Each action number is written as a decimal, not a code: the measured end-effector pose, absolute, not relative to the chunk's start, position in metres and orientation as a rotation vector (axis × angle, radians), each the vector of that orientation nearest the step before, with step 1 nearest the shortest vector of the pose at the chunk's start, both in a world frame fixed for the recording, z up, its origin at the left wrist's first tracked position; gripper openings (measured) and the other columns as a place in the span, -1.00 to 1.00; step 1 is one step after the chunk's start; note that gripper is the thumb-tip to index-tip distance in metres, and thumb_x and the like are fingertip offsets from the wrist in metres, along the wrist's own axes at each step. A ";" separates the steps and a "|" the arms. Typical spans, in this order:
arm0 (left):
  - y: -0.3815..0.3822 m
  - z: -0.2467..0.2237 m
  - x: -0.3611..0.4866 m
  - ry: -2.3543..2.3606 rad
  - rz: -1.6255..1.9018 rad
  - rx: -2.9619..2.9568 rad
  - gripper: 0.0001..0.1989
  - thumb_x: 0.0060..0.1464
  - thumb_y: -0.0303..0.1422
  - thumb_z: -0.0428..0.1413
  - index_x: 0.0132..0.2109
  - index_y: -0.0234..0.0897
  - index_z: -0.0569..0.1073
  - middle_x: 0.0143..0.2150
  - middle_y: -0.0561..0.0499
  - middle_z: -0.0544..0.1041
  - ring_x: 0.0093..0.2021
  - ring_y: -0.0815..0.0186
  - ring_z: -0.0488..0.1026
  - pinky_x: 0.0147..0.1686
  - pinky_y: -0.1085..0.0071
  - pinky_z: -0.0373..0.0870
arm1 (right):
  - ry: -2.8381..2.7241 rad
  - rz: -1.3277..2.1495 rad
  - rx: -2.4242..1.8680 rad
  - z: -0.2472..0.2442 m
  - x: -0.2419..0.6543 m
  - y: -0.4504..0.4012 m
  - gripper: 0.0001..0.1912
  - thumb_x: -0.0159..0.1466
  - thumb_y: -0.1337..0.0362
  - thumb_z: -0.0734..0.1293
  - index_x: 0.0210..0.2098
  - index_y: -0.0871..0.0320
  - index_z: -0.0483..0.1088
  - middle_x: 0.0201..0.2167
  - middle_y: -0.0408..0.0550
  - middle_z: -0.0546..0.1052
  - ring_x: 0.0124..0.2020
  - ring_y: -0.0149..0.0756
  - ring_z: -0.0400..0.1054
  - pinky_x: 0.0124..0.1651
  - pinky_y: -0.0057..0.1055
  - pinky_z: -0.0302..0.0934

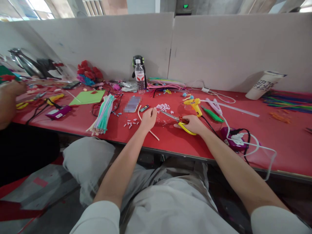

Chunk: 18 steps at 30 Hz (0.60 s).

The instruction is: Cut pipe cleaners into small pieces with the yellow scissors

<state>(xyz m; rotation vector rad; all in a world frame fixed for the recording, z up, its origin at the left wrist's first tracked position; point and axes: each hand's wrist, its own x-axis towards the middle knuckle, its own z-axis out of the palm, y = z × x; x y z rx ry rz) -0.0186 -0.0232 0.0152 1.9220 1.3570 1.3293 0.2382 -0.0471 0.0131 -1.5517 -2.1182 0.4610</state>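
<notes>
My left hand (149, 119) is closed in a pinch over the red table; what lies between its fingertips is too small to tell. A pale, bent pipe cleaner (154, 135) shows on both sides of this hand, and I cannot tell whether the hand grips it. My right hand (192, 124) is wrapped round the handles of scissors (187, 128), yellow and red, their metal blades pointing left at my left fingertips. Just beyond the blades is a pile of short pink pieces (163, 107). More pieces (131, 123) lie scattered to the left, near a small dark-and-green object (144, 108).
A bundle of pastel pipe cleaners (104, 113) and a blurred-out phone (133, 104) lie left. A yellow glue gun (194, 104), green pen-like tool (212, 115) and purple box with cables (234, 140) are right. A water bottle (139, 77) stands behind. Another person's arm (8, 104) is far left.
</notes>
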 end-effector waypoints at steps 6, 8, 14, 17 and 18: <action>-0.023 0.015 -0.019 1.335 1.345 1.906 -0.57 0.33 -0.11 -0.16 -0.47 -0.22 0.15 -0.55 0.06 0.26 -0.51 0.38 0.20 -0.47 0.39 0.12 | -2.129 0.459 -1.543 0.012 0.239 -0.046 -0.34 -0.04 -0.34 0.38 -0.61 0.13 0.14 -0.63 -0.23 0.15 -0.56 -0.45 0.00 -0.52 -0.42 -0.13; -0.024 0.016 -0.018 1.328 1.344 1.916 -0.57 0.34 -0.11 -0.16 -0.46 -0.23 0.18 -0.53 0.05 0.28 -0.50 0.37 0.23 -0.45 0.39 0.14 | -2.130 0.460 -1.543 0.011 0.239 -0.046 -0.34 -0.04 -0.34 0.38 -0.61 0.13 0.13 -0.63 -0.23 0.14 -0.56 -0.45 -0.01 -0.52 -0.42 -0.13; -0.022 0.016 -0.019 1.332 1.332 1.966 -0.57 0.35 -0.12 -0.18 -0.44 -0.24 0.22 -0.50 0.04 0.31 -0.46 0.35 0.27 -0.38 0.39 0.19 | -2.130 0.469 -1.541 0.010 0.240 -0.045 -0.32 -0.05 -0.37 0.36 -0.62 0.13 0.13 -0.64 -0.22 0.15 -0.55 -0.45 0.00 -0.51 -0.41 -0.13; -0.022 0.015 -0.019 1.333 1.328 1.977 -0.58 0.35 -0.13 -0.16 -0.44 -0.24 0.22 -0.50 0.04 0.31 -0.46 0.35 0.27 -0.38 0.39 0.19 | -2.132 0.472 -1.541 0.011 0.240 -0.045 -0.32 -0.05 -0.37 0.36 -0.62 0.13 0.13 -0.64 -0.22 0.15 -0.55 -0.45 -0.01 -0.51 -0.41 -0.13; -0.022 0.015 -0.019 1.333 1.323 1.979 -0.59 0.35 -0.13 -0.16 -0.43 -0.23 0.22 -0.50 0.05 0.31 -0.46 0.35 0.27 -0.38 0.39 0.19 | -2.132 0.475 -1.539 0.011 0.240 -0.045 -0.32 -0.05 -0.36 0.37 -0.62 0.13 0.13 -0.64 -0.22 0.15 -0.55 -0.44 0.00 -0.51 -0.41 -0.13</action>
